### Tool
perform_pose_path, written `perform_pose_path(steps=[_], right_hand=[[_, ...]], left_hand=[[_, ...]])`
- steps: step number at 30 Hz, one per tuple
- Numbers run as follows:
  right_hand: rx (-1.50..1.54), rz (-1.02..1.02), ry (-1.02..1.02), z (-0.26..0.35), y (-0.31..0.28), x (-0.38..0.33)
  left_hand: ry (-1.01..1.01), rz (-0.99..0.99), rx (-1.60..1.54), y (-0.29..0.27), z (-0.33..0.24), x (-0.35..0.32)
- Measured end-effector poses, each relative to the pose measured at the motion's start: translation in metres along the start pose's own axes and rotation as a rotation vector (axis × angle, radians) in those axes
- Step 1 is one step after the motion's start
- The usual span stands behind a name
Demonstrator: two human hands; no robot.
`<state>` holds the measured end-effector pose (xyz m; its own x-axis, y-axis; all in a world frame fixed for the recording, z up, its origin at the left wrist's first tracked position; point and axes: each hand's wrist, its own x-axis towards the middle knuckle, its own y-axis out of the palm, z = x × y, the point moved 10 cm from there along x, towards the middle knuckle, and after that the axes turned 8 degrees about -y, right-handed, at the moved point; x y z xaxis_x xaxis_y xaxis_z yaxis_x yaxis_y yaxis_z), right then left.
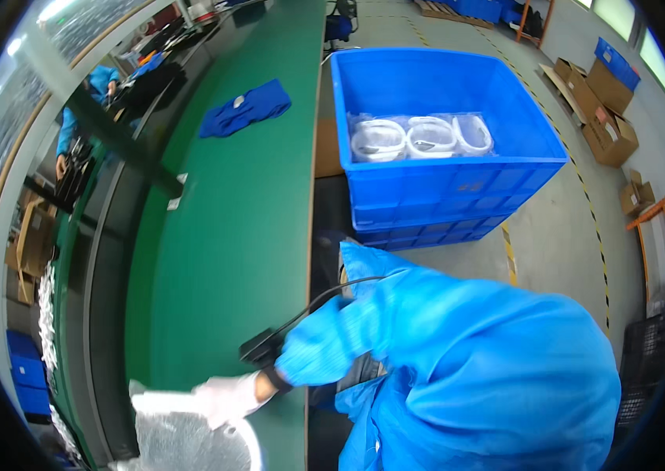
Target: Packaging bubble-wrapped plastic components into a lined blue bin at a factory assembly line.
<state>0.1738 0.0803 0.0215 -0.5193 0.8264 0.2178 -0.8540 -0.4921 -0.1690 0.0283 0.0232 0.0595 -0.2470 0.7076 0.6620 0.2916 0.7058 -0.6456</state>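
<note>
Gloved left hand [226, 399] fingers pinching the clear bag [183, 436] on the green bench [222, 235], steadying it; right hand unseen.

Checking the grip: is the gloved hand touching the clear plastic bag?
Touching: the head view shows the gloved hand overlapping the clear plastic bag's top edge, no gap.

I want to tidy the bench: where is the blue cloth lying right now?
In the head view, the blue cloth lies on the green bench, far end, just left of the blue crate.
</note>
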Motion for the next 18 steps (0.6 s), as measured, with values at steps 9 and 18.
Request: perform_pose_path(steps=[9,18], right_hand=[[-0.393,-0.661,-0.229,0.008,-0.310,-0.267],[0.122,-0.871,0.121,-0.023,-0.457,-0.351]], left_hand=[[-0.183,0.234,-0.258,0.080,-0.104,-0.047],[0.576,0.736,-0.228,0.179,-0.232,-0.025]])
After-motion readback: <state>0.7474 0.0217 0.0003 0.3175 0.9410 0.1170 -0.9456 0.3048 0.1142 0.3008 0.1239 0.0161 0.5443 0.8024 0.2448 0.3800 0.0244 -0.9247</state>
